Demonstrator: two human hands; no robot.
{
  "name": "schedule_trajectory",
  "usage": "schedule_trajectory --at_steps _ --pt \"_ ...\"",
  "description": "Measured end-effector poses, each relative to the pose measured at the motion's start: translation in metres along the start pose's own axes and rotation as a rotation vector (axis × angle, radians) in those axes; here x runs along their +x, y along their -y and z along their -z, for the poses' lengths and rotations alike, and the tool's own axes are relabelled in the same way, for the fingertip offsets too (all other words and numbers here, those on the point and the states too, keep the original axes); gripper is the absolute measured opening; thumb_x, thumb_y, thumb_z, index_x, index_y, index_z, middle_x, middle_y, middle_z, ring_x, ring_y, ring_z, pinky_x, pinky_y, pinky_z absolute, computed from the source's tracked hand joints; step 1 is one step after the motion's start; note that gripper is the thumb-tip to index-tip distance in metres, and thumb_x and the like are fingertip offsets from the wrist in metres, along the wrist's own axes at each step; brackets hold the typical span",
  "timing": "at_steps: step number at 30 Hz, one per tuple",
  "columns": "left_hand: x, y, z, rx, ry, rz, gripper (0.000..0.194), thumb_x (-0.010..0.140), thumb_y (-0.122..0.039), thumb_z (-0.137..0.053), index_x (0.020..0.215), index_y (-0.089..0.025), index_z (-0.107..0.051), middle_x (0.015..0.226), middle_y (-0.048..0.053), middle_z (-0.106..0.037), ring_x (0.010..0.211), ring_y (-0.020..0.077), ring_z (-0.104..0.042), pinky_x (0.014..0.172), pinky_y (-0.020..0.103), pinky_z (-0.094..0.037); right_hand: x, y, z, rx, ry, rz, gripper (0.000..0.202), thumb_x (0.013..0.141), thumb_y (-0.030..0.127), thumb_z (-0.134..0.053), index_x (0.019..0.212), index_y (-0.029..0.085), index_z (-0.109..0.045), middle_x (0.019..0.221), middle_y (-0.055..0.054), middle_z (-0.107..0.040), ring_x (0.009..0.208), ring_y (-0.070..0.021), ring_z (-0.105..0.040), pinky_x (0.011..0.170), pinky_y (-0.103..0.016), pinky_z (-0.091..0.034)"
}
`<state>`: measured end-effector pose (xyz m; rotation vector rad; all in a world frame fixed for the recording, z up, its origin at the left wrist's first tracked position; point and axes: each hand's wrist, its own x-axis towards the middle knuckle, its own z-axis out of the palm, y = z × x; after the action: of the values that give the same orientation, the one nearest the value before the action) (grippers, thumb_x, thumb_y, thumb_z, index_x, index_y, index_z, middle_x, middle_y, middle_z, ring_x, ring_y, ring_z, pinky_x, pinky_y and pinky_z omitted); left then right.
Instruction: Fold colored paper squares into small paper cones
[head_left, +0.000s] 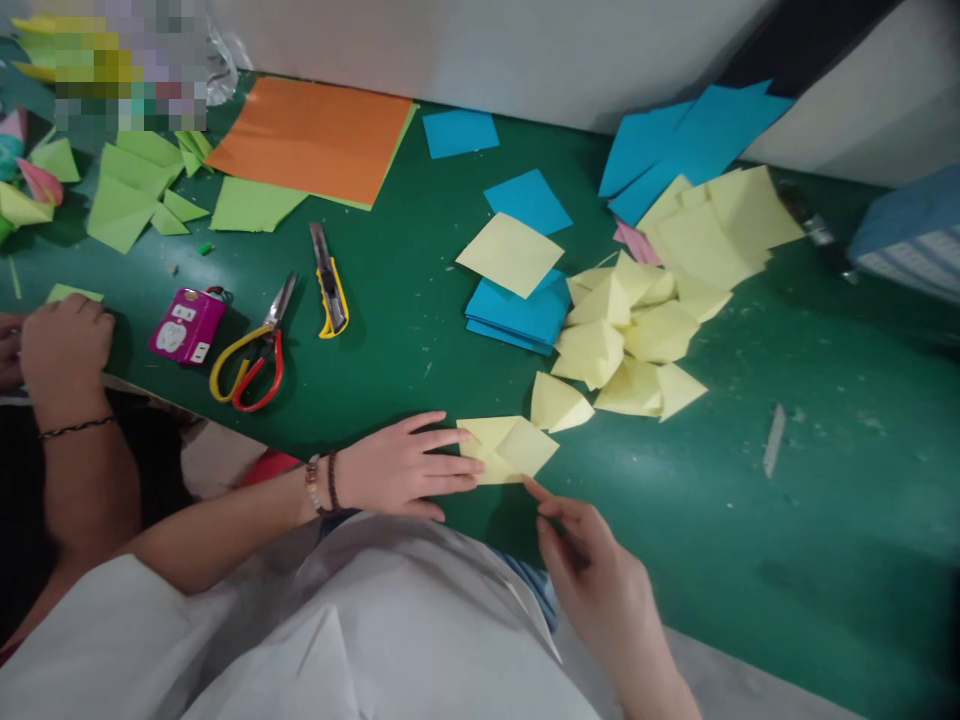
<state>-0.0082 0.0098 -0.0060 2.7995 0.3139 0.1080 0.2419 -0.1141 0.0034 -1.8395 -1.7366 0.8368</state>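
Observation:
A partly folded pale yellow paper (504, 452) lies flat near the front edge of the green table. My left hand (409, 468) is open, its spread fingertips resting on the paper's left end. My right hand (592, 560) touches the lower right edge of the paper with its outstretched index fingertip. Its thumb stands apart from that finger and the other fingers are curled, with nothing seen in them. Just beyond the paper sits a folded yellow paper piece (561, 402), close to a heap of similar folded pieces (637, 325).
Blue squares (517, 310) lie under a yellow sheet (510, 252). Scissors (259, 355), a yellow cutter (328, 285) and a purple box (187, 325) are to the left. Orange paper (315, 135) lies at the back. Another person's hand (67, 335) is at far left.

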Motion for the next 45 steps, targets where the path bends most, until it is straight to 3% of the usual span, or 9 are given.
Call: schedule_trajectory --at_steps 5,9,17,25,28,31,35,39,45 --pt "0.001 0.000 0.001 -0.016 -0.006 -0.001 0.048 0.095 -0.050 -0.047 0.134 -0.022 -0.053 0.143 0.000 -0.052 0.136 0.0246 -0.039 0.116 0.046 -0.025 0.008 -0.002 0.003 -0.103 -0.141 0.106 0.008 0.092 0.028 -0.054 0.097 0.023 -0.055 0.106 -0.007 -0.073 0.044 -0.0061 -0.055 0.045 -0.018 -0.049" --pt "0.001 0.000 0.001 -0.025 -0.008 -0.006 0.053 0.096 -0.050 -0.047 0.143 -0.026 -0.043 0.144 0.001 -0.052 0.138 0.0246 -0.037 0.116 0.047 -0.024 0.027 0.003 -0.010 -0.341 -0.284 0.296 0.004 0.091 0.023 -0.058 0.088 0.021 -0.060 0.080 -0.003 -0.068 0.062 -0.0115 -0.062 0.055 -0.022 -0.048" --pt "0.001 0.000 0.000 -0.059 -0.016 0.043 0.068 0.091 -0.053 -0.053 0.146 -0.016 -0.036 0.140 0.010 -0.054 0.135 0.0251 -0.041 0.115 0.046 -0.028 0.034 0.017 -0.032 -0.420 -0.199 0.427 0.025 0.093 0.020 -0.052 0.070 0.019 -0.059 0.058 0.001 -0.053 0.053 -0.0119 -0.048 0.054 -0.028 -0.035" --pt "0.001 0.000 0.002 -0.042 -0.010 0.038 0.068 0.092 -0.054 -0.051 0.146 -0.016 -0.036 0.140 0.010 -0.054 0.136 0.0246 -0.040 0.116 0.046 -0.027 0.031 0.029 -0.035 -0.266 -0.098 0.457 0.021 0.092 0.017 -0.053 0.073 0.020 -0.061 0.064 0.002 -0.061 0.055 -0.0101 -0.053 0.056 -0.025 -0.041" --pt "0.000 0.000 0.001 -0.017 -0.019 0.017 0.066 0.092 -0.055 -0.050 0.146 -0.020 -0.038 0.141 0.007 -0.053 0.137 0.0245 -0.039 0.115 0.047 -0.029 0.032 0.019 -0.016 -0.172 -0.218 0.386 0.007 0.087 0.015 -0.061 0.086 0.021 -0.062 0.073 0.001 -0.066 0.063 -0.0110 -0.060 0.059 -0.024 -0.046" --pt "-0.002 0.002 -0.002 0.002 -0.040 -0.031 0.055 0.093 -0.053 -0.050 0.140 -0.024 -0.047 0.142 0.003 -0.053 0.140 0.0256 -0.036 0.115 0.049 -0.029 0.037 0.001 0.005 -0.317 -0.357 0.394 0.023 0.084 0.009 -0.063 0.102 0.023 -0.062 0.086 -0.002 -0.069 0.073 -0.0145 -0.064 0.064 -0.026 -0.050" --pt "-0.004 0.007 -0.003 -0.030 -0.066 -0.100 0.038 0.095 -0.049 -0.048 0.118 -0.023 -0.065 0.139 -0.001 -0.057 0.142 0.0258 -0.034 0.117 0.047 -0.026 0.045 -0.021 0.021 -0.513 -0.251 0.607 0.032 0.085 0.006 -0.057 0.110 0.026 -0.063 0.096 -0.005 -0.068 0.073 -0.0146 -0.061 0.069 -0.030 -0.051" --pt "-0.004 0.013 0.002 -0.058 -0.077 -0.118 0.033 0.095 -0.047 -0.051 0.102 -0.022 -0.071 0.131 0.000 -0.063 0.140 0.0252 -0.038 0.117 0.045 -0.027 0.049 -0.030 0.024 -0.553 -0.145 0.730 0.031 0.088 0.006 -0.052 0.108 0.025 -0.068 0.100 -0.008 -0.066 0.082 -0.0172 -0.061 0.070 -0.032 -0.052" --pt "-0.002 0.017 0.010 -0.055 -0.113 -0.099 0.043 0.091 -0.055 -0.053 0.113 -0.022 -0.068 0.124 0.005 -0.066 0.132 0.0287 -0.046 0.114 0.047 -0.031 0.051 -0.031 0.023 -0.549 -0.103 0.791 0.026 0.089 0.010 -0.056 0.104 0.026 -0.070 0.109 -0.007 -0.068 0.099 -0.0206 -0.060 0.080 -0.035 -0.053"
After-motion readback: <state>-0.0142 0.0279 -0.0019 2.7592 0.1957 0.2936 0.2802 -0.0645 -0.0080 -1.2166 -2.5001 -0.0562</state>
